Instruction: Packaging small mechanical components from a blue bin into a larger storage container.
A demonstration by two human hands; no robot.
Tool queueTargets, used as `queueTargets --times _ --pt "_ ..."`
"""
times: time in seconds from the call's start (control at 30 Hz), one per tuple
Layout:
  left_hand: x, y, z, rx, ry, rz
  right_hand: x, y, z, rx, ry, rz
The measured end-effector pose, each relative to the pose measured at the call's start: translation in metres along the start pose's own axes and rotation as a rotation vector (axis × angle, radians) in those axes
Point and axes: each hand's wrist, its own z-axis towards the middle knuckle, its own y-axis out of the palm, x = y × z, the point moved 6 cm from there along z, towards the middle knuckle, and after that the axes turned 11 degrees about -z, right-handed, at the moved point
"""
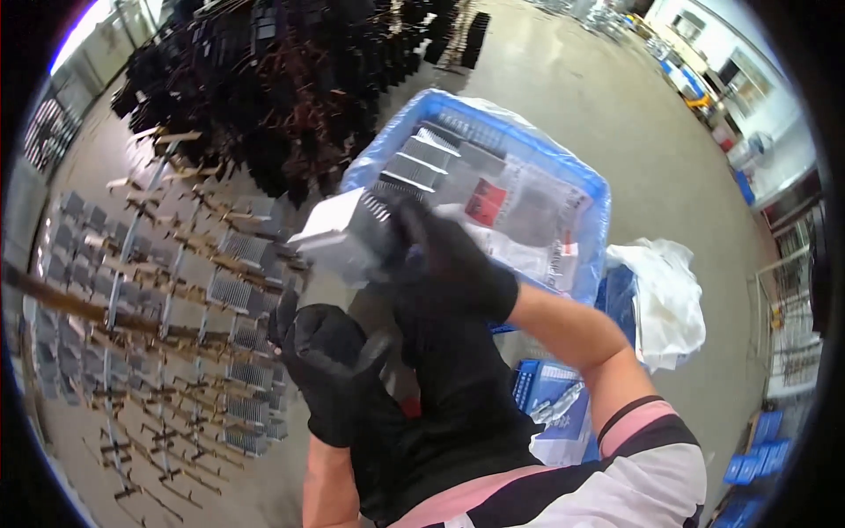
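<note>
My right hand [449,260], in a black glove, is closed around a silver-grey finned metal heat sink [339,231]. The piece is tilted, and its fins lie against the gloved fingers. Lower and to the left, my left hand [327,356] is also gloved in black, with its fingers curled in beside the hanging rack. Whatever those fingers hold, if anything, is hidden. Left of both hands stands the rack [163,321], with rows of hooks carrying many similar finned grey parts [249,251].
Beyond my right hand is a blue plastic crate [591,207] lined with clear film, holding finned parts [421,158] and printed paper sheets. White plastic bags [664,299] lie over a blue box to its right. Dark parts [282,88] hang densely at the far left.
</note>
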Motion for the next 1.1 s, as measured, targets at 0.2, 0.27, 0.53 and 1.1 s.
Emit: queueTargets --times 0.2,0.27,0.53,1.1 --pt "-0.047 0.016 -0.058 -0.246 -0.113 -0.014 0.157 -0.087 -0.001 0.046 -0.009 -0.636" --pt "-0.056 0.023 -0.063 -0.267 -0.22 -0.078 0.221 -0.079 -0.008 -0.053 0.081 -0.685" --pt "-0.064 0.029 -0.071 -0.213 -0.223 0.047 0.285 -0.04 0.018 -0.301 0.377 -0.823" --pt "-0.048 0.026 -0.054 -0.19 -0.151 0.042 0.304 -0.015 -0.005 -0.173 0.23 -1.076"
